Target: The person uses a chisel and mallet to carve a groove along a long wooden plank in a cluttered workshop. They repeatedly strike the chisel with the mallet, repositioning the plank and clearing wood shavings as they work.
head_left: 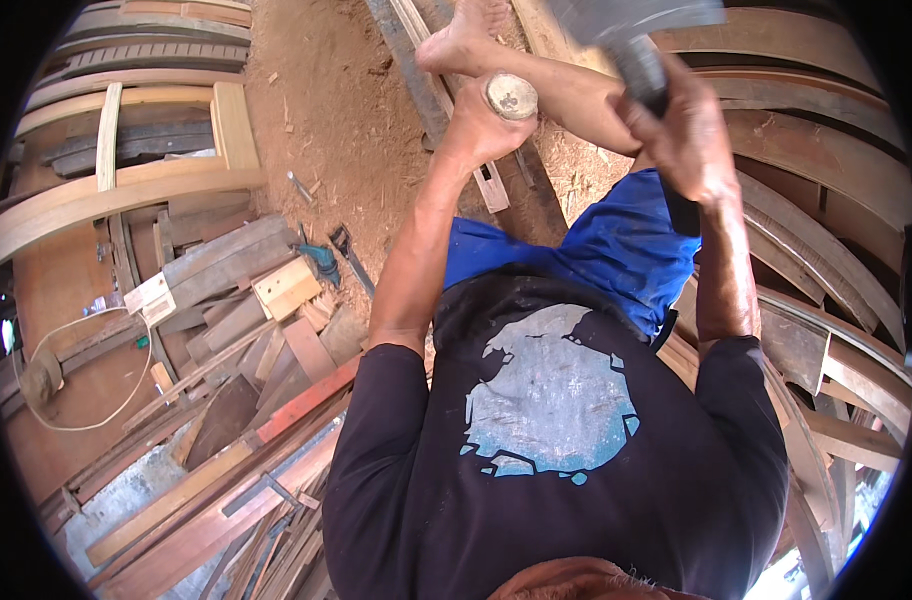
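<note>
My left hand (476, 130) is closed around an upright chisel, of which only the round, worn end of the wooden handle (512, 97) shows; its blade is hidden below the fist. Under that hand lies a narrow length of wood (493, 190) with a slot cut in it. In my right hand (691, 140) is a hammer (641, 75), gripped by its dark handle and raised to the right of the chisel. Motion smears its broad grey metal head, so the head's exact shape is unclear. My bare foot (461, 40) rests by the wood's far end.
Sawdust and shavings cover the brown ground (321, 130). At left lie a blue tool (321, 262), a wooden frame (126, 195), a looped pale cable (76, 428) and many offcuts (286, 288). Long boards (796, 145) are stacked close along my right side.
</note>
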`<control>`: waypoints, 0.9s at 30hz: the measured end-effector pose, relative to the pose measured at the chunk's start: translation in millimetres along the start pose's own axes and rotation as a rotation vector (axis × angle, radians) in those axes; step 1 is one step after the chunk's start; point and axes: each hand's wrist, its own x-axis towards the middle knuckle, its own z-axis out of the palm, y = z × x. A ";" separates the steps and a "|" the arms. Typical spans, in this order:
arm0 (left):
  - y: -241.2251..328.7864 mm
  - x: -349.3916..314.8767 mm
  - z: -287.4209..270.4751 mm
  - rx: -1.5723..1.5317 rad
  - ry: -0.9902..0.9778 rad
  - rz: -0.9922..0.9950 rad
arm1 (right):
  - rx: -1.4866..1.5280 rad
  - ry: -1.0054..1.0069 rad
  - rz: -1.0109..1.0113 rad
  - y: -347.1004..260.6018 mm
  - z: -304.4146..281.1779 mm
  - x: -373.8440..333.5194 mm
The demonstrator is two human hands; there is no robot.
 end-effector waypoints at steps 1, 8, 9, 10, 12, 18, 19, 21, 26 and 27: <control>-3.0 -2.6 -2.8 0.006 0.002 -0.031 | 0.142 0.124 -0.088 -8.3 1.6 4.0; 12.7 -5.3 -16.9 0.034 0.030 -0.049 | -0.451 -0.169 -0.135 -25.4 18.3 18.1; 14.3 -7.1 -13.3 0.053 0.039 -0.018 | -0.488 -0.287 -0.122 -8.2 25.8 19.1; 9.2 -11.7 -9.3 0.014 0.049 0.007 | -0.523 -0.405 -0.107 14.7 33.0 17.9; -6.6 -23.8 -4.2 -0.060 0.086 0.037 | -0.267 -0.304 -0.137 13.8 32.5 11.7; -6.8 -11.1 -14.0 -0.113 0.160 -0.020 | 0.276 0.066 -0.183 -19.3 25.4 -12.9; -7.3 -3.3 -17.3 -0.161 0.181 -0.011 | 0.242 0.095 -0.137 -23.1 18.7 -15.1; -6.6 8.0 -23.0 -0.156 0.187 0.067 | 0.288 0.146 -0.168 -33.9 8.4 -14.9; -6.9 16.6 -19.8 -0.044 0.087 0.004 | 0.449 0.308 -0.095 -35.6 -14.1 -24.9; -7.3 17.2 -19.3 -0.026 0.067 -0.021 | 0.414 0.325 -0.105 -38.5 -19.7 -26.3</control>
